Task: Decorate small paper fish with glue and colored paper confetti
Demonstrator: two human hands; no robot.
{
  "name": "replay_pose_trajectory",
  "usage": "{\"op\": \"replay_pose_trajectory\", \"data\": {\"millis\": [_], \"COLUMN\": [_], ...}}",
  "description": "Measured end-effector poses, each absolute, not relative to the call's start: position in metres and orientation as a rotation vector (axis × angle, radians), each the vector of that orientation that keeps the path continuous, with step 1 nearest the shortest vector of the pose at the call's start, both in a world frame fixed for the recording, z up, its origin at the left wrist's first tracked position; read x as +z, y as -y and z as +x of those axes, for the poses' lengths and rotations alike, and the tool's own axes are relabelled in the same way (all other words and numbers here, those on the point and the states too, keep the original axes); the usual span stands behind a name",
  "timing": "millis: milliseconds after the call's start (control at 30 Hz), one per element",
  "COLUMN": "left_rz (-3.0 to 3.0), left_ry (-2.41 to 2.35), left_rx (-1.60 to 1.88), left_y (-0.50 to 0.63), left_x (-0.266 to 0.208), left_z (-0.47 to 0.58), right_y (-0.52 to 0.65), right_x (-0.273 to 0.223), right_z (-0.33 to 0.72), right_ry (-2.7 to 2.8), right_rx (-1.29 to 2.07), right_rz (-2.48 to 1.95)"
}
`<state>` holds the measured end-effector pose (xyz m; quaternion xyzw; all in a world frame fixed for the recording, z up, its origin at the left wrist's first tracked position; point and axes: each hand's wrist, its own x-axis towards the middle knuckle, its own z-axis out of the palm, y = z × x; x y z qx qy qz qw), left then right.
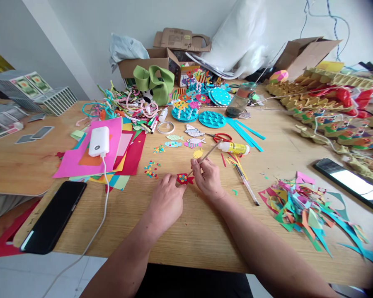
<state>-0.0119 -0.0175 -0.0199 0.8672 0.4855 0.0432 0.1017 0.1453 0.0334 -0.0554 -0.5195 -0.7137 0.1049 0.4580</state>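
The small red paper fish with coloured dots [184,179] lies flat on the wooden table [180,231], near the front edge, between the two hands. It looks very light, thin and bendy, so it could tear or slide easily; pressing gently on its flat edge seems the safest way to hold it. The left hand [166,200] lies low on the table, its fingertips pressing the fish's left side. The right hand [209,177] is curled around a thin wooden stick [207,156], pinching it like a pencil, with the tip down by the fish.
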Motion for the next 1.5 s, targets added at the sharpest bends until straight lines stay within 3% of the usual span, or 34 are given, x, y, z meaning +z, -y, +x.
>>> {"op": "replay_pose_trajectory", "data": {"millis": [433,567,767,933,1300,1500], "left_rz": [2.481,2.454,2.425,2.196,1.549,1.124], "left_ry": [-1.447,-1.462,-1.494,-1.473,-1.534,-1.326], "left_rx": [0.206,0.217,0.243,0.524,1.148,1.230], "left_y": [0.012,0.009,0.003,-0.002,-0.025,-0.028], "left_x": [-0.023,-0.023,-0.025,-0.034,-0.041,-0.039], "left_z": [-0.013,-0.013,-0.015,-0.018,-0.025,-0.023], "right_y": [-0.040,-0.049,-0.046,-0.042,-0.046,-0.039], "right_x": [-0.033,-0.030,-0.038,-0.042,-0.028,-0.019], "right_z": [0.166,0.176,0.173,0.162,0.167,0.166], "right_ry": [1.540,1.708,2.101,2.107,1.924,1.738], "right_rx": [0.313,0.632,0.610,0.719,1.041,1.330], "right_rz": [-1.371,-1.671,-1.872,-1.924,-1.589,-1.350]}}
